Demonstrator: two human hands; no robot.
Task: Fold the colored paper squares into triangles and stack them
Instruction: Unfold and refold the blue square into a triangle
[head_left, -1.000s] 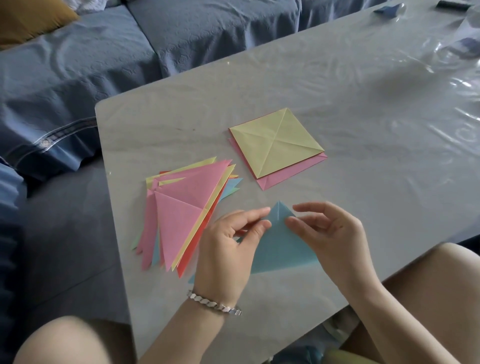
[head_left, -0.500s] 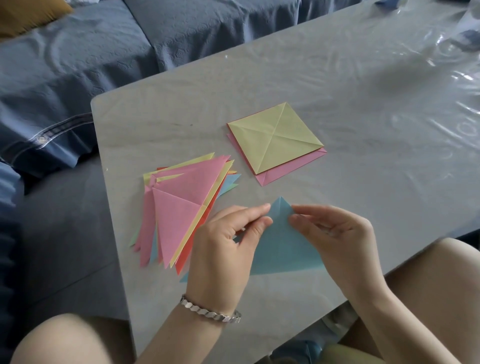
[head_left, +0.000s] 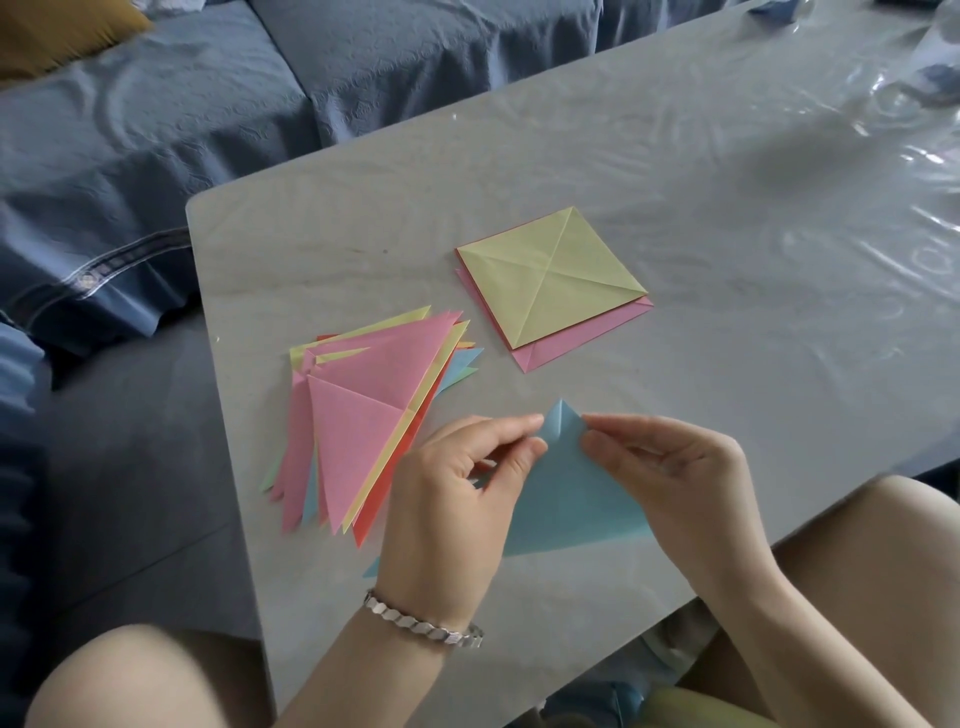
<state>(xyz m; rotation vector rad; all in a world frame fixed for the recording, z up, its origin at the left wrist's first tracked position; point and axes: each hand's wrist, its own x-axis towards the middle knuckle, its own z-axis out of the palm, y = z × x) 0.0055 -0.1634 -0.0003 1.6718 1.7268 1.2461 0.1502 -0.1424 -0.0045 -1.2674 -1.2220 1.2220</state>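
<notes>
Your left hand (head_left: 448, 508) and right hand (head_left: 675, 478) each pinch the far tip of the light-blue folded paper triangle (head_left: 571, 501) at the grey table (head_left: 753, 218)'s near edge; align both corners before creasing. Left lies the stack of pastel folded triangles (head_left: 363, 415); farther, the unfolded paper squares (head_left: 550, 275), yellow-green on top.

Matt coloured paper triangles (head_left: 363, 415) and creased squares (head_left: 545, 275) lie on a table (head_left: 727, 208) under glossy, wrinkled clear plastic. Beyond the table, textured blue cloth sofa (head_left: 208, 104). Shiny metal bracelet (head_left: 421, 623).
</notes>
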